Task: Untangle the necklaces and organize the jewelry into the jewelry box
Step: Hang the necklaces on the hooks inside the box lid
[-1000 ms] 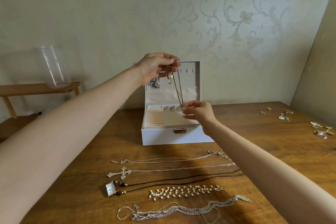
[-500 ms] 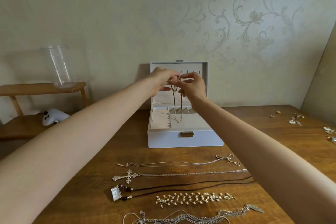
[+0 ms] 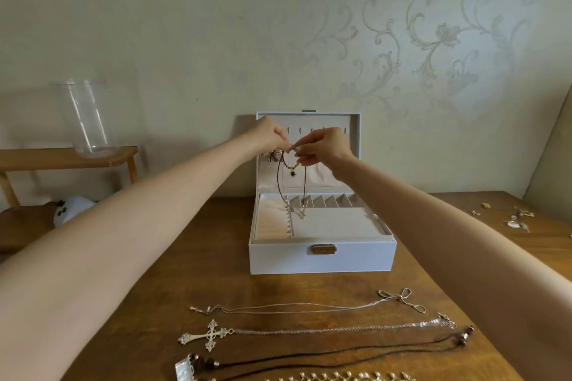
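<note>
"Where are the hands?"

"Both are up in front of the open lid (image 3: 353, 133) of the white jewelry box (image 3: 322, 260), fingertips nearly meeting. The left hand (image 3: 270, 139) and the right hand (image 3: 326, 145) each pinch the top of a thin necklace (image 3: 279, 185) with curled fingers, just below the row of hooks in the lid."

"And the rest of the necklace?"

"It hangs in long strands from the fingers. A small dark pendant (image 3: 292, 172) dangles just below the hands. The lowest part reaches the beige tray (image 3: 334, 224), close to the ring rolls and the small divided slots. I cannot tell if it lies on the lining or only brushes it."

"What is on the desk?"

"The box stands on the wooden desk (image 3: 201, 275), its brass clasp (image 3: 323, 248) facing us. Nearer to us lie other pieces in straight rows: a fine chain with a bow (image 3: 309, 307), a silver cross necklace (image 3: 212, 335), a black cord necklace (image 3: 340, 350), and a gold leafy chain (image 3: 340, 377) cut by the lower edge. Small earrings (image 3: 520, 221) are scattered at the far right."

"Anything to the left?"

"A clear glass vase (image 3: 89, 120) on a low wooden shelf (image 3: 62, 158), and a white object (image 3: 72, 210) beneath it."
</note>
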`<action>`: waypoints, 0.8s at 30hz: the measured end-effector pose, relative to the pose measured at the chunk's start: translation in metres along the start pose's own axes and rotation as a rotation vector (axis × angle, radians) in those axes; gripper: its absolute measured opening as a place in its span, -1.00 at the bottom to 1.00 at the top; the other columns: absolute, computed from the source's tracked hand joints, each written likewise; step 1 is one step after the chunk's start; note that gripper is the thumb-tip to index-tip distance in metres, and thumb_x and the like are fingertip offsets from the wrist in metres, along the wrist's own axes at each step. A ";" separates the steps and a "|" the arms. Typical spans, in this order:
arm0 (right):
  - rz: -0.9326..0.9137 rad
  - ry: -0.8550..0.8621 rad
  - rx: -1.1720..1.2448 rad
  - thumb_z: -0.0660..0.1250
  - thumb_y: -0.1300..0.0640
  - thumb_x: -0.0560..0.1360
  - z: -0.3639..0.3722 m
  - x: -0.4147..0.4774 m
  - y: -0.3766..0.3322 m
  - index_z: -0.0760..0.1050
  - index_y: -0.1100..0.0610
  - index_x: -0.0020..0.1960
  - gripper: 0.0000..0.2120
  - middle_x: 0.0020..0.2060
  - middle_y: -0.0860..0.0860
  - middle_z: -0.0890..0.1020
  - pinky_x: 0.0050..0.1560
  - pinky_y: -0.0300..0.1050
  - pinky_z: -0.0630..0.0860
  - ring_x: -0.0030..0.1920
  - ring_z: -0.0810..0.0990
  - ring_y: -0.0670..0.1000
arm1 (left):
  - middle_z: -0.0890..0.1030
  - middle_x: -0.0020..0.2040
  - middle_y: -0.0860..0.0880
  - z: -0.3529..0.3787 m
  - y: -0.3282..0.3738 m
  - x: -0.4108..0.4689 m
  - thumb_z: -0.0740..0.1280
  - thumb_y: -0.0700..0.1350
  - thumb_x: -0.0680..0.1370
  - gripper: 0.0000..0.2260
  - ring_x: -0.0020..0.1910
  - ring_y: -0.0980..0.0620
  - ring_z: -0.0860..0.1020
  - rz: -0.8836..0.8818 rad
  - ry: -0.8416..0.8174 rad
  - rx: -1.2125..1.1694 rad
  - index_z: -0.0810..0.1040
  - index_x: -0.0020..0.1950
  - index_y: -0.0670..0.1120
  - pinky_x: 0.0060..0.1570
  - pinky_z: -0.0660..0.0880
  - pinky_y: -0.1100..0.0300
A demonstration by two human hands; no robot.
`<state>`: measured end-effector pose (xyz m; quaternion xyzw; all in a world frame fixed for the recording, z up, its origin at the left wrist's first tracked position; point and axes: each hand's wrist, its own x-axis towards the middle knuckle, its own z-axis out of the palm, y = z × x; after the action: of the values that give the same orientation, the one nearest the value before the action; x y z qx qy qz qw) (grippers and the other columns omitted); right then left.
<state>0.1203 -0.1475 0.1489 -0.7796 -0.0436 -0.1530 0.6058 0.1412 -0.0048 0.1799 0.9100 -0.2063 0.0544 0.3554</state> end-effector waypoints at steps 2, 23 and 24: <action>0.004 0.025 0.021 0.42 0.38 0.41 0.002 0.011 0.005 0.60 0.35 -0.12 -0.94 -0.35 0.15 0.63 -0.39 -0.26 0.58 -0.46 0.59 -0.03 | 0.55 -0.09 -0.07 0.004 -0.009 0.010 0.38 -0.21 0.50 -0.96 -0.10 0.04 0.47 -0.020 0.033 -0.122 0.55 -0.09 -0.17 -0.23 0.38 0.29; -0.092 0.509 -0.161 0.24 0.34 0.39 0.045 0.102 0.038 0.59 0.27 -0.19 -0.85 -0.25 0.13 0.65 -0.13 0.00 0.56 -0.19 0.59 0.12 | 0.61 0.04 -0.14 0.054 -0.032 0.094 0.24 -0.21 0.54 -0.86 0.06 -0.15 0.54 -0.179 0.666 0.073 0.57 0.01 -0.17 -0.13 0.38 0.14; -0.078 0.505 -0.160 0.23 0.35 0.38 0.044 0.102 0.040 0.58 0.28 -0.20 -0.85 -0.26 0.15 0.64 -0.15 0.01 0.57 -0.20 0.59 0.13 | 0.61 0.04 -0.15 0.055 -0.033 0.092 0.24 -0.21 0.55 -0.86 0.06 -0.15 0.54 -0.177 0.651 0.090 0.58 0.01 -0.17 -0.14 0.38 0.14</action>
<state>0.2356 -0.1274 0.1319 -0.7598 0.0910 -0.3689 0.5275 0.2360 -0.0510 0.1412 0.8741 0.0005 0.3201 0.3653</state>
